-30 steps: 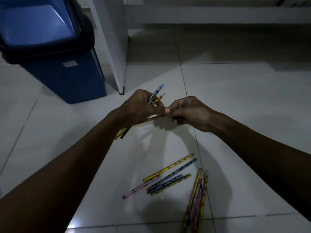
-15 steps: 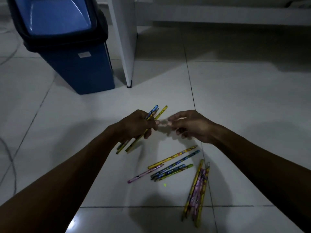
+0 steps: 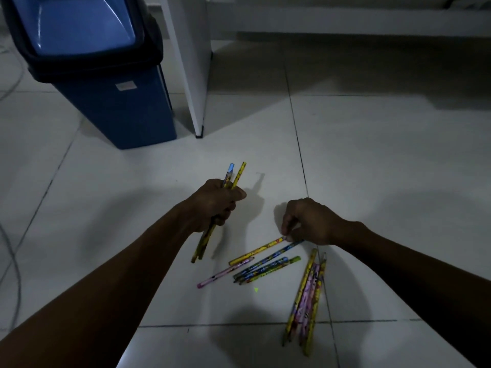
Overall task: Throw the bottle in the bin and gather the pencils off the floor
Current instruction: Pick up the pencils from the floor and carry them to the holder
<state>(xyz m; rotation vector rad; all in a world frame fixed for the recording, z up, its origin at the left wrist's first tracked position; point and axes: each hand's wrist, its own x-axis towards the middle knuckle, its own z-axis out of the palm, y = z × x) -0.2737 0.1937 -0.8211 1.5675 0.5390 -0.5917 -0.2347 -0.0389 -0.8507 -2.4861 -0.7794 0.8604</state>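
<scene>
My left hand [image 3: 216,205] is closed around a small bundle of patterned pencils [image 3: 235,175], their tips sticking up past my fist and their tails hanging below it. My right hand [image 3: 309,221] is low over the floor, its fingertips pinching the near end of a yellow pencil [image 3: 256,251] that still lies on the tiles. Beside it lie a blue pencil [image 3: 268,260], a pink pencil [image 3: 224,273] and a few more. A second cluster of pencils [image 3: 305,298] lies to the right, pointing toward me. No bottle is in view.
A blue bin [image 3: 106,83] with a black-rimmed swing lid stands at the upper left. A white furniture panel [image 3: 191,70] comes down to the floor right of it. Cables [image 3: 10,261] run along the left edge. Pale floor tiles [image 3: 385,155] stretch to the right.
My hands have parted. The right one dropped to the floor and took the end of the yellow pencil; the left keeps its bundle, now held more upright.
</scene>
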